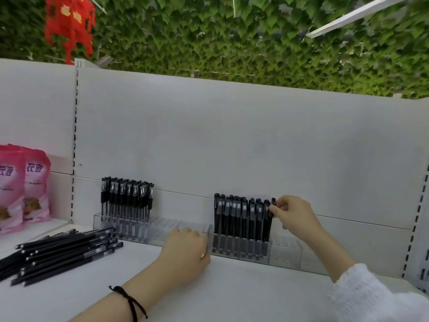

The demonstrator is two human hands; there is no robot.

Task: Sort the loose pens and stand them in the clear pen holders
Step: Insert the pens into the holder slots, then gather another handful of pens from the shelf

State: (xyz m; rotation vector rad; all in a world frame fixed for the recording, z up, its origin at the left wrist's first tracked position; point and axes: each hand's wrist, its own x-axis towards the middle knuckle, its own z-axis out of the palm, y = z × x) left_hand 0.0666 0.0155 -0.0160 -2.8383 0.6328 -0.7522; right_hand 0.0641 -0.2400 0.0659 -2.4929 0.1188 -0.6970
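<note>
Right hand (293, 214) pinches the top of a black pen (270, 220), upright at the right end of the row in the right holder (286, 253). I read that as seating it in the next slot. Left hand (185, 253) has its fingers curled against the left holder (162, 227), likely bracing it; can't tell if it grips. Loose pens (62, 251) lie piled at far left.

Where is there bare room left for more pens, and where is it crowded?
Empty slots: left holder, between its standing pens and the left hand; right holder, right of the pen the right hand pinches. Bare shelf lies between the forearms. Crowded: the loose pens at far left.
</note>
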